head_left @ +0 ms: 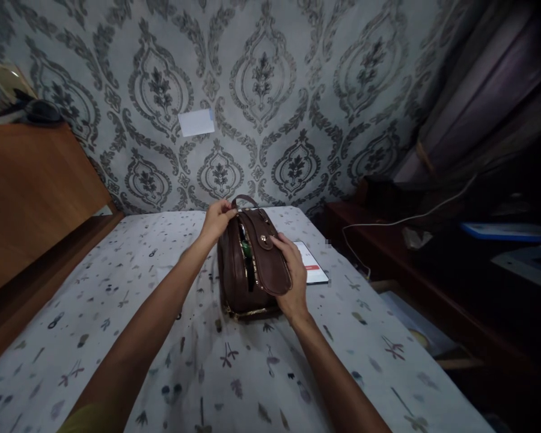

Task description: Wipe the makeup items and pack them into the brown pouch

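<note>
A dark brown leather-look bag [234, 264] with a top handle and gold zippers rests on a bed. Its top zipper is partly unzipped, and something green [246, 248] shows in the gap among dark contents. At the bag's far left corner, beside the handle [246, 198], my left hand [219, 218] pinches the edge; whether a zipper pull is between the fingers cannot be made out. My right hand [293, 270] grips the bag's right side, thumb by the snap tab [264, 240]. Its lower fingers are hidden behind the bag.
A tablet or phone with a lit screen [313, 264] lies right of the bag on the patterned sheet [234, 361]. A wooden headboard [36, 198] stands left. On the right, a dark red desk [415, 282] carries a white cable [401, 221] and a blue-edged item [509, 231].
</note>
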`<state>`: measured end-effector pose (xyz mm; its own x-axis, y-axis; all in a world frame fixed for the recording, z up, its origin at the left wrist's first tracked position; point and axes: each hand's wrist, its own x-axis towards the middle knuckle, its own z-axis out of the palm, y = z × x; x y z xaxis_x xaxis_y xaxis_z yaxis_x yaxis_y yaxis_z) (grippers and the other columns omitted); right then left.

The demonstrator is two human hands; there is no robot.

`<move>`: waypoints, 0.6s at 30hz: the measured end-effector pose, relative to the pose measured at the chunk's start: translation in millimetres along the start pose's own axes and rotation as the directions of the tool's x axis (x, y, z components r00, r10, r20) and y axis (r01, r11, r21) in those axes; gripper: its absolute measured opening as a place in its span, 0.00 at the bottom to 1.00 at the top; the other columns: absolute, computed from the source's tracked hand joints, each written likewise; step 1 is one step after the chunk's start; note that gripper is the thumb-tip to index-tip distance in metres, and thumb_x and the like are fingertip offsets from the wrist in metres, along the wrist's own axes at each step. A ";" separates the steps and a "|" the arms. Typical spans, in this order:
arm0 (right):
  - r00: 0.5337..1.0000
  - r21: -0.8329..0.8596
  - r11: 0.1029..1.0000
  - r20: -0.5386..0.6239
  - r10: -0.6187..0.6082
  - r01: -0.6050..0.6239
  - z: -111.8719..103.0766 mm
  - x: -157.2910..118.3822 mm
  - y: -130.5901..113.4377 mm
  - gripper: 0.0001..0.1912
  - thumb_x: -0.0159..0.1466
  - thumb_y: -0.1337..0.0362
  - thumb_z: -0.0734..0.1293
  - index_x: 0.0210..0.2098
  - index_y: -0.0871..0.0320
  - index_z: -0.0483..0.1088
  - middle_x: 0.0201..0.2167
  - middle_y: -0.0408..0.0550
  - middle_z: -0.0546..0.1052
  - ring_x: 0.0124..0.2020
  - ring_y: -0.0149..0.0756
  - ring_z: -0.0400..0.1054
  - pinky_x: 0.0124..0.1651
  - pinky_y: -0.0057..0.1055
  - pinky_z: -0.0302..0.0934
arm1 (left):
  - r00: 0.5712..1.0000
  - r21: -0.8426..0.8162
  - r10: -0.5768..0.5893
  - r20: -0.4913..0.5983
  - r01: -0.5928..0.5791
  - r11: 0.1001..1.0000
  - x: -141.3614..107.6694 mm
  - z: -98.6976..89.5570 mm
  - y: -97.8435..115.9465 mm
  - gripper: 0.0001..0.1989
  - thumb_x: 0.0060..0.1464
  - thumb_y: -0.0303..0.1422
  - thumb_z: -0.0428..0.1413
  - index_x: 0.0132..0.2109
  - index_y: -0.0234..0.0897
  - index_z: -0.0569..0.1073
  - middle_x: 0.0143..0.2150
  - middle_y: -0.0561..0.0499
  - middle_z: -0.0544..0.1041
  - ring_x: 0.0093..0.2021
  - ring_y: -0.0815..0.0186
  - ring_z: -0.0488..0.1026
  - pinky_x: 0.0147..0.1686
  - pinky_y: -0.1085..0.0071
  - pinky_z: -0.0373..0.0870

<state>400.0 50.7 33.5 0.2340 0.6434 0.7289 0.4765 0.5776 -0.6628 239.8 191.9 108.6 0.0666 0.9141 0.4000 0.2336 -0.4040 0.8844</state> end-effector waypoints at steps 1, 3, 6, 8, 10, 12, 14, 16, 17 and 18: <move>1.000 0.000 1.000 0.004 -0.001 0.001 -0.4 0.1 0.1 0.26 0.60 0.57 0.67 0.59 0.51 0.71 0.61 0.55 0.71 0.63 0.50 0.65 0.66 0.53 0.56 | 1.000 -0.008 0.002 0.000 -0.002 1.000 -1.6 0.1 0.1 0.06 0.48 0.27 0.56 0.28 0.39 0.65 0.24 0.58 0.66 0.28 0.68 0.64 0.33 0.72 0.60; 1.000 -0.001 1.000 0.018 -0.005 0.005 -1.3 0.3 0.6 0.27 0.60 0.56 0.68 0.59 0.50 0.71 0.61 0.55 0.71 0.63 0.50 0.65 0.66 0.52 0.57 | 1.000 -0.019 0.010 0.004 -0.010 1.000 -4.9 -0.1 0.8 0.06 0.49 0.26 0.55 0.28 0.39 0.65 0.25 0.58 0.67 0.29 0.68 0.65 0.33 0.72 0.61; 1.000 0.003 1.000 0.024 -0.008 0.008 -1.7 0.4 1.2 0.29 0.59 0.54 0.69 0.59 0.51 0.71 0.61 0.56 0.71 0.63 0.52 0.64 0.66 0.53 0.56 | 1.000 -0.021 0.022 0.019 -0.022 1.000 -9.9 -2.0 3.0 0.07 0.49 0.25 0.56 0.28 0.39 0.65 0.25 0.58 0.67 0.29 0.68 0.64 0.34 0.72 0.60; 1.000 0.020 1.000 0.026 -0.005 0.004 -1.5 0.3 1.0 0.29 0.58 0.54 0.69 0.59 0.52 0.70 0.62 0.56 0.70 0.64 0.53 0.64 0.66 0.53 0.56 | 0.999 -0.018 0.029 0.032 -0.028 0.999 -13.1 -3.8 5.1 0.07 0.49 0.25 0.56 0.28 0.39 0.65 0.25 0.58 0.66 0.29 0.68 0.64 0.34 0.72 0.59; 1.000 0.037 0.999 0.030 -0.001 0.000 -1.1 0.2 0.7 0.29 0.59 0.54 0.68 0.59 0.52 0.70 0.62 0.56 0.69 0.64 0.52 0.63 0.67 0.53 0.55 | 0.998 -0.017 0.034 0.049 -0.033 0.999 -16.3 -5.5 7.6 0.07 0.49 0.25 0.56 0.28 0.39 0.65 0.25 0.58 0.66 0.28 0.68 0.63 0.33 0.72 0.58; 1.000 0.042 0.999 0.031 0.001 -0.003 -1.1 0.1 0.5 0.28 0.60 0.54 0.67 0.59 0.52 0.70 0.63 0.56 0.69 0.65 0.51 0.63 0.67 0.53 0.54 | 0.997 -0.019 0.039 0.064 -0.038 0.999 -19.2 -6.9 10.2 0.07 0.50 0.25 0.56 0.28 0.39 0.65 0.25 0.58 0.66 0.29 0.68 0.63 0.33 0.72 0.59; 1.000 0.035 0.999 0.029 0.005 -0.006 -1.5 0.0 0.6 0.27 0.61 0.55 0.66 0.59 0.52 0.70 0.63 0.56 0.69 0.65 0.51 0.63 0.67 0.53 0.54 | 0.996 -0.023 0.043 0.078 -0.042 0.999 -21.5 -7.9 12.7 0.07 0.50 0.25 0.56 0.28 0.39 0.65 0.25 0.58 0.66 0.29 0.68 0.64 0.34 0.72 0.59; 0.999 0.024 1.000 0.039 0.009 -0.010 -2.4 0.0 0.8 0.28 0.60 0.55 0.67 0.60 0.51 0.70 0.63 0.56 0.69 0.65 0.51 0.62 0.67 0.53 0.54 | 0.995 -0.029 0.046 0.090 -0.044 0.999 -23.1 -8.8 14.9 0.07 0.50 0.25 0.56 0.28 0.39 0.65 0.25 0.58 0.66 0.30 0.68 0.64 0.34 0.72 0.60; 0.999 0.017 1.000 0.046 0.011 -0.011 -2.8 -0.1 0.9 0.28 0.60 0.55 0.67 0.60 0.51 0.70 0.63 0.55 0.69 0.65 0.51 0.62 0.67 0.53 0.55 | 0.994 -0.031 0.047 0.097 -0.044 0.999 -23.8 -9.2 15.9 0.07 0.50 0.25 0.56 0.28 0.39 0.65 0.25 0.57 0.66 0.30 0.67 0.64 0.34 0.72 0.60; 0.999 0.013 1.000 0.052 0.012 -0.013 -3.2 -0.1 0.9 0.28 0.60 0.55 0.68 0.60 0.51 0.70 0.63 0.55 0.68 0.65 0.51 0.62 0.67 0.53 0.55 | 0.993 -0.035 0.048 0.104 -0.045 0.998 -24.4 -9.6 16.7 0.07 0.50 0.26 0.56 0.28 0.39 0.65 0.25 0.57 0.66 0.30 0.67 0.64 0.34 0.72 0.60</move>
<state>403.1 49.6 33.3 0.1950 0.6756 0.7110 0.4627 0.5758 -0.6741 232.7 162.5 115.9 0.1783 0.8922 0.4149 0.1958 -0.4454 0.8737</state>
